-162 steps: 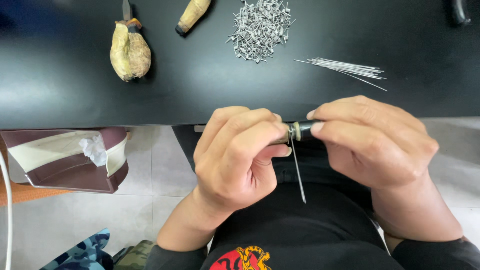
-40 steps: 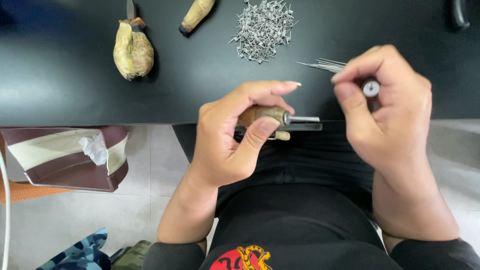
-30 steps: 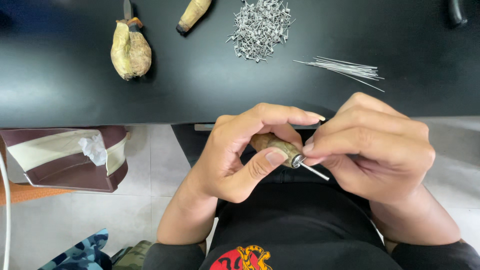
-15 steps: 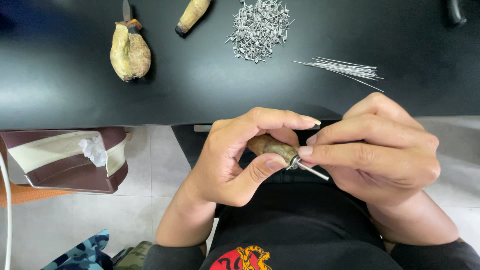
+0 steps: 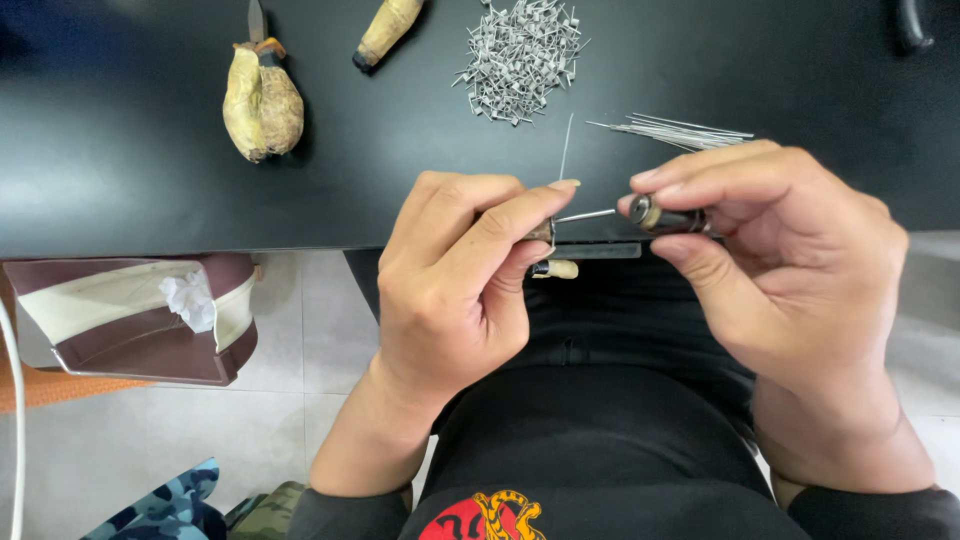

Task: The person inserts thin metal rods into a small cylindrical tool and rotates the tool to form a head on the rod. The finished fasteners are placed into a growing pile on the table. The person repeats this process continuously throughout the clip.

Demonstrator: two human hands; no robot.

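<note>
Item, near edge of the black worktop: I log the left hand clenched round a small wood-handled tool, a thin wire running from its tip, and the right hand pinching a short dark metal cylinder just beside that wire's end. Item, far edge: pile of small bent wire pieces, bundle of straight wires right of it, tape-wrapped knife and a second wrapped handle to the left.
</note>
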